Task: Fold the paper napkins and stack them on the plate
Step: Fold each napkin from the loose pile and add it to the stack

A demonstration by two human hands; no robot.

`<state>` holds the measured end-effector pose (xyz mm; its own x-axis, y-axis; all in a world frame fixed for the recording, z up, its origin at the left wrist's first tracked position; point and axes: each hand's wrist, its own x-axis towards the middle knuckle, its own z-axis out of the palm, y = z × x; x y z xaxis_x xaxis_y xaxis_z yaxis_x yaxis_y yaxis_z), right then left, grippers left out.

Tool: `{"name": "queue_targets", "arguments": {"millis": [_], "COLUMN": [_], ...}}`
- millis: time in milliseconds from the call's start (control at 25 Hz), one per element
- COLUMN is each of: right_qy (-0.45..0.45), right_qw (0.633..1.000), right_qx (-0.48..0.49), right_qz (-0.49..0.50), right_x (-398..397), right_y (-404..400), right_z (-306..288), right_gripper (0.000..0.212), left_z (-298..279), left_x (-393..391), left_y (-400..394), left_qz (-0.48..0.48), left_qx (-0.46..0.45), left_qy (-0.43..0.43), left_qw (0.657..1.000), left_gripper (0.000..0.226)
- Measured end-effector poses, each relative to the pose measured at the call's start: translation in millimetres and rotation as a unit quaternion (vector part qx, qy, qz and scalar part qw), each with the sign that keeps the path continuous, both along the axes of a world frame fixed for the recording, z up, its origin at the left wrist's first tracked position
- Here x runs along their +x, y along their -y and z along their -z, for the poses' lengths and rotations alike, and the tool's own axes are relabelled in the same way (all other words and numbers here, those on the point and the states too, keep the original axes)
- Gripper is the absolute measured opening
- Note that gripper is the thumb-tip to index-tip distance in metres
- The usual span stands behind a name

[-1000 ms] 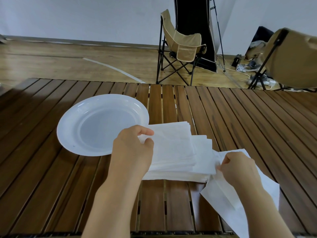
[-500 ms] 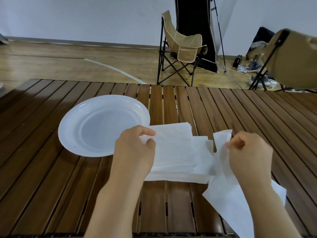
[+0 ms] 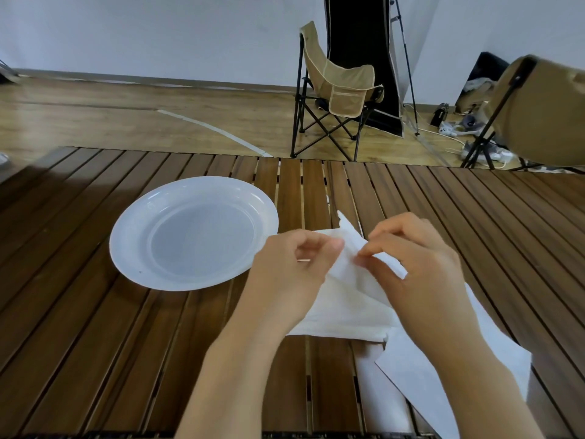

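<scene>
A white plate (image 3: 133, 248) lies on the slatted wooden table (image 3: 95, 343), left of centre, with nothing on it. To its right a pile of white paper napkins (image 3: 348, 315) lies flat. My left hand (image 3: 285, 280) and my right hand (image 3: 421, 270) meet above the pile. Each pinches the raised corner of one loose napkin (image 3: 348, 245) that has been pulled over from the right. The rest of that napkin (image 3: 459, 365) trails across the table under my right forearm.
Beyond the table's far edge stand a tan folding chair (image 3: 335, 90) and a black panel (image 3: 361, 58). A second tan chair (image 3: 538, 112) stands at the far right, with cables and a power strip (image 3: 449, 131) on the floor.
My right hand lifted the loose napkin's corner and carried it left over the pile. My left hand came off the pile's edge and took hold of the same corner.
</scene>
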<state>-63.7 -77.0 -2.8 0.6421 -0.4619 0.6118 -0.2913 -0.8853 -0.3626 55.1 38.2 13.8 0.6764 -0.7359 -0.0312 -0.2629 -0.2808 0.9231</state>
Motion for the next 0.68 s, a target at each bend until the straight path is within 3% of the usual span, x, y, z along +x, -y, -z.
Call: {"name": "queue_targets", "arguments": {"millis": [160, 320, 440, 680], "right_qy": [-0.054, -0.081, -0.106, -0.126], "right_qw": [0.994, 0.972, 0.933, 0.901], "right_qx": [0.091, 0.182, 0.279, 0.354], "right_qz": [-0.012, 0.126, 0.203, 0.218], "right_x": [0, -11, -18, -14], "right_y": [5, 19, 24, 18], "right_z": [6, 18, 20, 16], "right_gripper": [0.008, 0.011, 0.011, 0.023], "left_z": [4, 3, 1, 3], "left_x": [2, 8, 9, 6], "left_y": [2, -2, -3, -2], "left_qz": [-0.028, -0.062, -0.070, -0.009], "left_qx": [0.042, 0.056, 0.033, 0.053], "left_qy": [-0.019, -0.068, -0.108, -0.030], "left_qw": [0.999, 0.994, 0.991, 0.998], "left_gripper": [0.011, 0.008, 0.024, 0.018]}}
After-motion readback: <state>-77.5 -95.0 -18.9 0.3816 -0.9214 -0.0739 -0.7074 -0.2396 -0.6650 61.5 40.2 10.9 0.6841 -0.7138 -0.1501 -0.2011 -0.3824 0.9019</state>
